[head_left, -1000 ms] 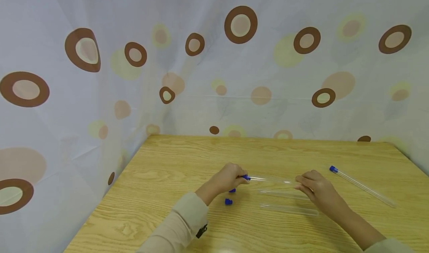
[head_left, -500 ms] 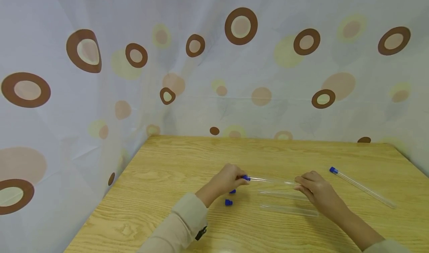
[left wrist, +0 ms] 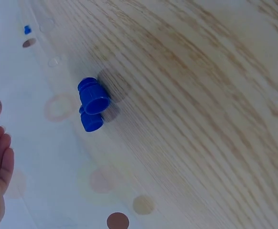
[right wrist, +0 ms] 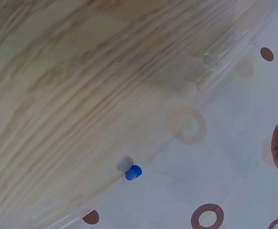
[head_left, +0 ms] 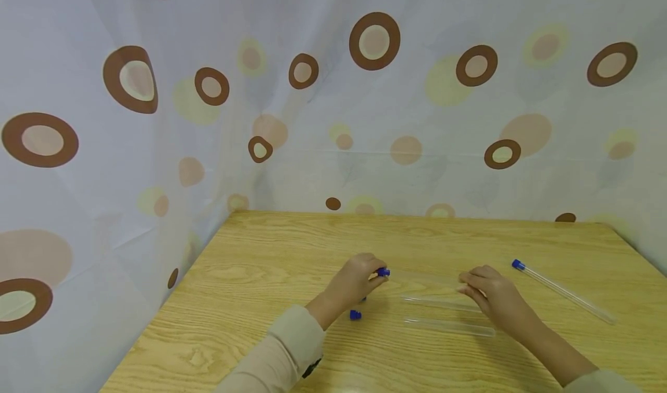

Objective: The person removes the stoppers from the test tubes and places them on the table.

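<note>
In the head view my left hand (head_left: 354, 280) pinches a blue cap (head_left: 383, 272) between thumb and fingers. My right hand (head_left: 497, 300) pinches the right end of a clear tube (head_left: 424, 276), whose left end points at the cap. I cannot tell whether cap and tube touch. Two more clear tubes lie below it, an upper tube (head_left: 438, 304) and a lower tube (head_left: 449, 326). Beneath my left hand a loose blue cap (head_left: 355, 315) lies on the table; another is mostly hidden by the hand, but the left wrist view shows both, including the nearer cap (left wrist: 94, 98).
A clear tube with a blue cap (head_left: 518, 264) on its end lies slanted on the right of the wooden table (head_left: 281, 242). A patterned curtain (head_left: 312, 115) hangs along the table's back and left sides.
The blue cap in my left hand has risen slightly, and its narrower end now shows. The held tube has become fainter to see. My right hand stays almost still.
</note>
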Action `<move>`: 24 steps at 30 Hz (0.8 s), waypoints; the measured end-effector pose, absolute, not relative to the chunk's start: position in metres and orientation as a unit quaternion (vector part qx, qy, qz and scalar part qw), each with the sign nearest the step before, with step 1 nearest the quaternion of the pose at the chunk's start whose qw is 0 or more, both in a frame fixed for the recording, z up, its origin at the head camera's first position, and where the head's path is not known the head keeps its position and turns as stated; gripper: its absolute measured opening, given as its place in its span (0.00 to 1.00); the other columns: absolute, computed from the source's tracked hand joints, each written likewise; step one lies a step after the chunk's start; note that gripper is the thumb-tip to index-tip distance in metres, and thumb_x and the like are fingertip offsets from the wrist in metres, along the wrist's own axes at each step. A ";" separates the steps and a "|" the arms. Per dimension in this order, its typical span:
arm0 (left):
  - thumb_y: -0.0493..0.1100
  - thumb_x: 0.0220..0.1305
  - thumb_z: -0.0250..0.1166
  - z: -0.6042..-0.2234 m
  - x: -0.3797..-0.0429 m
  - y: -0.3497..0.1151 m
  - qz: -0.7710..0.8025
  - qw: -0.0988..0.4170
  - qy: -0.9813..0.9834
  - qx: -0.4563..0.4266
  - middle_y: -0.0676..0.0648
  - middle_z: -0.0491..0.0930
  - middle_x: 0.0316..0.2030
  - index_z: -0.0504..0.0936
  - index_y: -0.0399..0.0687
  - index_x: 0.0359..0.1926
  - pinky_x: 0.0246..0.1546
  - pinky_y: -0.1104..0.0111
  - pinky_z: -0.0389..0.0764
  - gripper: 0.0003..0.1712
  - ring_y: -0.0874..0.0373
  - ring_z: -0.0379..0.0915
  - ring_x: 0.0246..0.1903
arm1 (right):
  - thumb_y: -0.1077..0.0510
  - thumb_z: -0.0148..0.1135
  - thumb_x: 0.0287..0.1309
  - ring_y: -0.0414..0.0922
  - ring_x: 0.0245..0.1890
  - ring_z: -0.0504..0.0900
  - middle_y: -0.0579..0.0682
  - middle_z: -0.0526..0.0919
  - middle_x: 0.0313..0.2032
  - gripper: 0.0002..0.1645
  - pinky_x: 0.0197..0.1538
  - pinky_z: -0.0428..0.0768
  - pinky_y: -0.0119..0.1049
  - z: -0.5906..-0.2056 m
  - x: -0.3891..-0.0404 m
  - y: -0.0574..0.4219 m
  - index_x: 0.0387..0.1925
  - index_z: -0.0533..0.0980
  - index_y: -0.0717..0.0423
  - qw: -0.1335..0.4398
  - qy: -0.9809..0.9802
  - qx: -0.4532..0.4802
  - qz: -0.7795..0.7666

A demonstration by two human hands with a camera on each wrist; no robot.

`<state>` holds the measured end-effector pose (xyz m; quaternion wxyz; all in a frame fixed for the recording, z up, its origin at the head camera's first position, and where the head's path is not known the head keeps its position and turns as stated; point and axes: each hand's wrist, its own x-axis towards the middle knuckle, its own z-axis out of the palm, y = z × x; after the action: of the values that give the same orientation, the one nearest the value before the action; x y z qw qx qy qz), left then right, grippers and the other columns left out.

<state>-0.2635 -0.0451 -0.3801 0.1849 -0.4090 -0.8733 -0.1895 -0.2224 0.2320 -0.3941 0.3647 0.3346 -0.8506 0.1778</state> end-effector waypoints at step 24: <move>0.42 0.61 0.62 -0.374 -0.263 -0.050 -0.114 0.229 -0.867 -0.428 0.49 0.82 0.32 0.82 0.42 0.38 0.36 0.82 0.77 0.09 0.60 0.79 0.35 | 0.42 0.33 0.62 0.42 0.27 0.73 0.49 0.78 0.26 0.35 0.27 0.71 0.18 -0.382 -0.230 0.234 0.28 0.80 0.62 0.359 -0.847 0.371 0.131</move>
<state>-0.2634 -0.0497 -0.3742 0.2286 -0.4284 -0.8667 -0.1144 -0.2300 0.2341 -0.3817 0.3586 0.3711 -0.8465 0.1308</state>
